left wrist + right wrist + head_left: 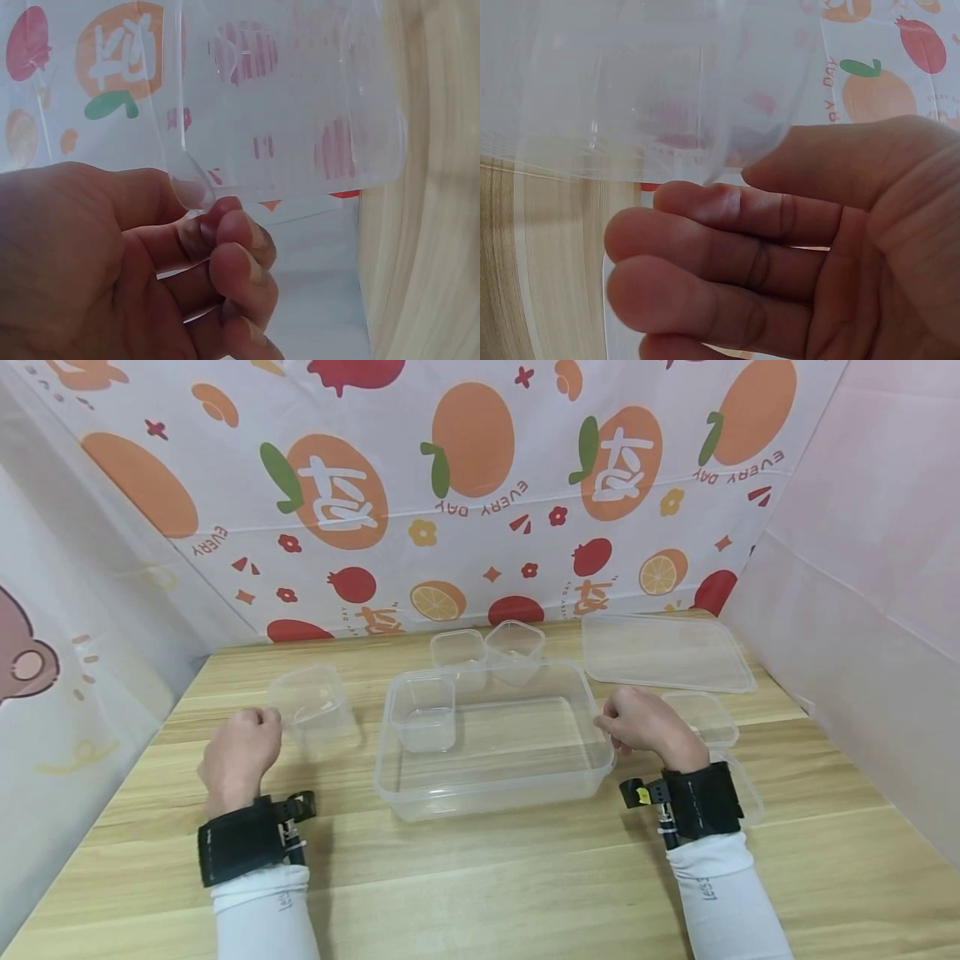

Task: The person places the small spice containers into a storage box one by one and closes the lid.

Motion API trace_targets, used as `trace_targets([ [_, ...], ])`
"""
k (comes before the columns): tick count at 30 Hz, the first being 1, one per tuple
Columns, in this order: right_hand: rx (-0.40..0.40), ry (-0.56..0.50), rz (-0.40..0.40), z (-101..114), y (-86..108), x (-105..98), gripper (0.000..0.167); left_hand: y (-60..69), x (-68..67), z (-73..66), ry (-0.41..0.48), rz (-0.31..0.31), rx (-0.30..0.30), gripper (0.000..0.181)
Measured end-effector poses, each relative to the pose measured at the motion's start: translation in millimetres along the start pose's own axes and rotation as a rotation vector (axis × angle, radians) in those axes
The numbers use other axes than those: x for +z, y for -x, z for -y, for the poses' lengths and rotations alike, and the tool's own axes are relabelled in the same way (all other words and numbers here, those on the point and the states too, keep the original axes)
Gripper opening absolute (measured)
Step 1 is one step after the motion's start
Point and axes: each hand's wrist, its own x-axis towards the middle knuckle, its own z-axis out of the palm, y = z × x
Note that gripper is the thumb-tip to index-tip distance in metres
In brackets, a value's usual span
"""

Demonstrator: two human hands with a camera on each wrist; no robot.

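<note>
On the left, my left hand (pixel 238 756) pinches the rim of a small clear plastic container (pixel 322 718). The left wrist view shows the thumb behind the see-through rim of that container (pixel 285 97) and the index finger on its other side. I cannot tell whether its base touches the table. My right hand (pixel 647 725) holds the right rim of a large rectangular clear container (pixel 495 795) between thumb and fingers, as the right wrist view also shows. Inside the large container, at its left end, stands another small clear container (pixel 425 742).
Behind the large container stand two more small clear containers, one (pixel 456 646) left of the other (pixel 516 639). A large flat lid (pixel 667 652) lies back right. Smaller lids (pixel 708 717) lie partly under the right forearm. A fruit-print cloth (pixel 480 560) hangs behind the wooden table (pixel 480 885).
</note>
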Motion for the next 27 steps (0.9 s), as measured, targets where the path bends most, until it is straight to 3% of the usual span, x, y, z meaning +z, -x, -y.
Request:
trace_targets([
  [27, 0.004, 0.016, 0.002, -1, -1.0, 1, 0.041, 9.9, -6.1, -26.2, 0.014, -0.151, 0.066, 0.052],
])
